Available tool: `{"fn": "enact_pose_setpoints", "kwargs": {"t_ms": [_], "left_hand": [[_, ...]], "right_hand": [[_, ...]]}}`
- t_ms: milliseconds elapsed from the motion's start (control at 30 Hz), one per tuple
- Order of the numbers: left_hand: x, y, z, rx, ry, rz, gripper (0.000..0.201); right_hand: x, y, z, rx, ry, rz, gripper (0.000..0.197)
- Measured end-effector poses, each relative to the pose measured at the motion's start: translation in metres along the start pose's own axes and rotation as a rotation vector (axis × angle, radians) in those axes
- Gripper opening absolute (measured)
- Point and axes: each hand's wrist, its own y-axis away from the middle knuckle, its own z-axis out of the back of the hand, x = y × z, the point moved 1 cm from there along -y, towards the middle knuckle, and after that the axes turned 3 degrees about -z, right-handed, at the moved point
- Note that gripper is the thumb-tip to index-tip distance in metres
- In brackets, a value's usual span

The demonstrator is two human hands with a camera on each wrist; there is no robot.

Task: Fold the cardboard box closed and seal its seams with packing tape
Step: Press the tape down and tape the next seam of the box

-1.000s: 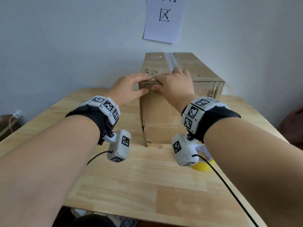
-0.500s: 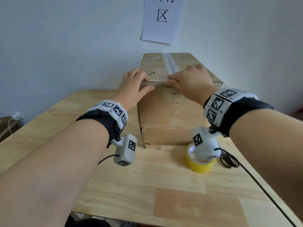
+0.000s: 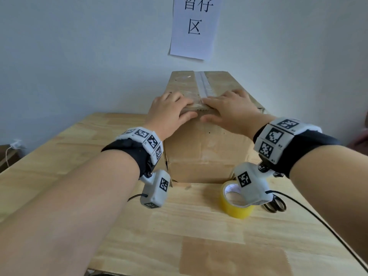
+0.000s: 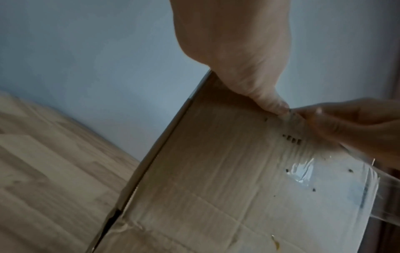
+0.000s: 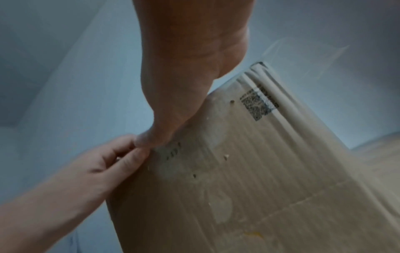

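A closed cardboard box (image 3: 207,148) stands on the wooden table (image 3: 89,160), a clear tape strip (image 3: 203,82) running along its top seam. My left hand (image 3: 171,110) and right hand (image 3: 229,108) lie side by side on the near top edge. Their fingers are flat on the top and their thumbs press the front face, over clear tape (image 3: 197,108) across that edge. In the left wrist view my left thumb (image 4: 259,85) meets the right hand (image 4: 357,126) on the box (image 4: 216,179). The right wrist view shows my right thumb (image 5: 173,111) beside the left hand (image 5: 103,164).
A yellow tape roll (image 3: 235,210) lies on the table in front of the box, partly behind my right wrist camera. Scissors (image 3: 275,205) lie just right of it. A paper sign (image 3: 196,26) hangs on the wall behind the box.
My right hand slid right along the box's near top edge, then its fingertips came back to the middle beside the left hand. The left hand stayed on the left part of the edge.
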Motion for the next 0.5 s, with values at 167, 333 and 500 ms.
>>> {"fn": "enact_pose_setpoints", "kwargs": {"t_ms": [167,333,500], "left_hand": [[0.001,0.0,0.001,0.06,-0.065,-0.041,0.062],[-0.009,-0.005,0.007,0.084,-0.081,-0.002,0.056],[-0.041,-0.031,0.004,0.083,0.046,-0.053,0.047]], "right_hand": [[-0.015,0.01,-0.003,0.006,0.009,-0.148,0.049],[-0.01,0.015,-0.007,-0.037,0.021,-0.145,0.059],[-0.02,0.019,-0.001,0.009,0.062,-0.085,0.068]]}}
